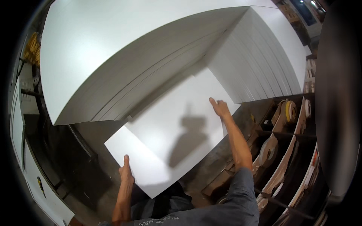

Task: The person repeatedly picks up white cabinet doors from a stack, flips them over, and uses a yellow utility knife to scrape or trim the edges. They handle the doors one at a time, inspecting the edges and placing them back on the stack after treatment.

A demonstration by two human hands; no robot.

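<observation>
A flat white panel (147, 165) lies slanted in front of my body, held at both sides. My left hand (126, 174) grips its near left edge, thumb on top and fingers hidden underneath. Farther off, my right hand (220, 108) is closed at the right edge, its thumb side over the white surface. A straight line crosses the white face near the left; I cannot tell whether it is a second panel's edge or a change of light. A dark shadow falls across the middle. The far end reaches between stacked white panels (151, 75).
More white panels (252, 56) stand in layers at the far right. A divided rack (290, 135) on the right holds rolls of edging tape (268, 150). Left is a white worktop (32, 169) carrying a small yellow-and-black tool (40, 184). A yellow coil (33, 49) hangs far left.
</observation>
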